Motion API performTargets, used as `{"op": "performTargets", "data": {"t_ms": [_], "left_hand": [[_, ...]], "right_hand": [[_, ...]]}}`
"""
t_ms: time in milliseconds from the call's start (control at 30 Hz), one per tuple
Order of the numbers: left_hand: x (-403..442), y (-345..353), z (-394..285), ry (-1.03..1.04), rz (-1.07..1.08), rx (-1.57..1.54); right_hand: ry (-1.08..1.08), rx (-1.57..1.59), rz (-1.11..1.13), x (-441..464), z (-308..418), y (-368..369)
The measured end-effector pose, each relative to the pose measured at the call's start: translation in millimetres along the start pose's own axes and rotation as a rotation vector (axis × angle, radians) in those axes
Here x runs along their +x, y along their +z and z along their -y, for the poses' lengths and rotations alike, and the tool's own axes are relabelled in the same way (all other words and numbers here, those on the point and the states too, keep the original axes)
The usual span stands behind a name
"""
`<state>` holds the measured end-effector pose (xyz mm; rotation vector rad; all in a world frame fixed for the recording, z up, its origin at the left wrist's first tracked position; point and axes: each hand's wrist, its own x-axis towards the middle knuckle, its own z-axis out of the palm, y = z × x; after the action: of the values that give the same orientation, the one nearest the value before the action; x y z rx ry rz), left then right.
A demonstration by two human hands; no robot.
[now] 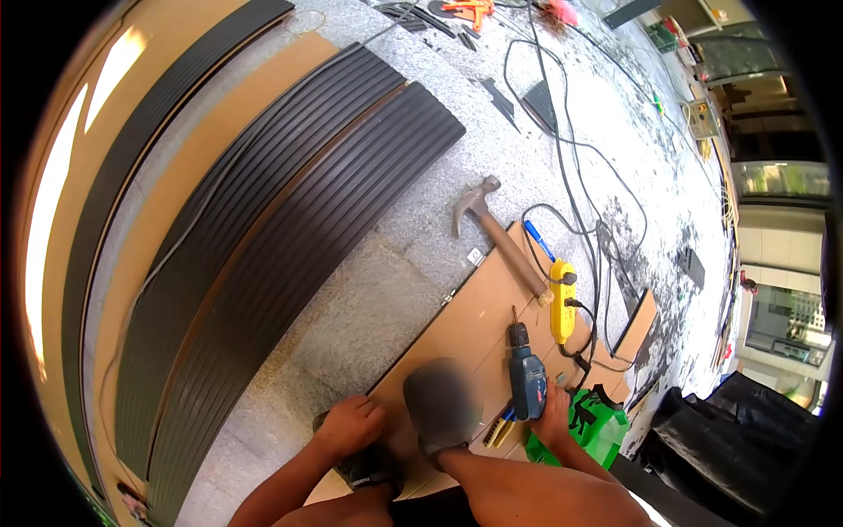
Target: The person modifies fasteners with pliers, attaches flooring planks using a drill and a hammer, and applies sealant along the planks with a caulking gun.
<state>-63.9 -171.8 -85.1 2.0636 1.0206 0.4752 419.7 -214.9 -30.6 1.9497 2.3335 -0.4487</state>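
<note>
My right hand (552,416) is closed around the grip of a blue cordless drill (529,383), whose bit points away from me over a light brown board (474,351). At the board's left edge, my left hand (353,427) has its fingers curled in beside my shoe; what they hold, if anything, is hidden. Ahead of the drill lies a hammer (507,241) with a wooden handle, its head past the board's edge. A yellow power strip (562,303) with plugs in it rests just right of the hammer. One shoe (439,400), partly blurred, stands on the board.
Long dark ribbed panels (307,211) lie across the left side. A green plastic container (593,426) sits by my right arm. Black cables (566,132) loop over the speckled floor (404,255). Orange tools (474,10) lie far ahead; a black covering (702,439) is at right.
</note>
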Motion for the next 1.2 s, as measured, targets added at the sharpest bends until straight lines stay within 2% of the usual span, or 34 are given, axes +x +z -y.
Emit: {"op": "performTargets", "data": {"t_ms": [33,133,167,233,300,333,367,400,433,500,567,633,733,1000,1200], "left_hand": [[16,-3,-2,0.002,-0.008,-0.004],[73,4,-25,-0.07,-0.047,-0.186],[93,8,-31,-0.115,-0.049,-0.272],[135,16,-39,-0.427,0.216,-0.795],[168,30,-59,-0.604,-0.002,-1.453],[181,28,-65,-0.604,-0.005,-1.467],[193,21,-72,-0.679,0.002,-1.638],[200,16,-74,-0.753,0.007,-1.809],[204,16,-73,-0.752,-0.001,-1.829],[210,18,-69,-0.821,-0.075,-1.796],[217,22,-63,-0.82,-0.12,-1.809],[216,24,-65,-0.834,-0.142,-1.825],[225,8,-58,-0.833,-0.133,-1.84],[234,13,-47,-1.005,-0.207,-1.996],[238,27,-42,-1.048,-0.227,-2.035]], "right_hand": [[-0.004,-0.008,-0.001,2,13,-14],[0.244,0.072,0.142,10,53,-62],[0.233,0.066,0.143,16,65,-75],[0.231,0.223,0.209,33,89,-108],[0.239,0.375,0.282,55,112,-140],[0.247,0.451,0.319,67,123,-154],[0.255,0.525,0.357,80,132,-166],[0.035,0.323,0.333,100,137,-175],[0.031,0.309,0.347,109,139,-179],[0.188,0.341,0.467,122,142,-184],[0.186,0.309,0.497,133,138,-183],[0.292,0.49,0.552,142,139,-185],[0.277,0.463,0.593,156,132,-189],[0.338,0.43,0.735,203,140,-194],[0.324,0.378,0.781,219,138,-192]]}}
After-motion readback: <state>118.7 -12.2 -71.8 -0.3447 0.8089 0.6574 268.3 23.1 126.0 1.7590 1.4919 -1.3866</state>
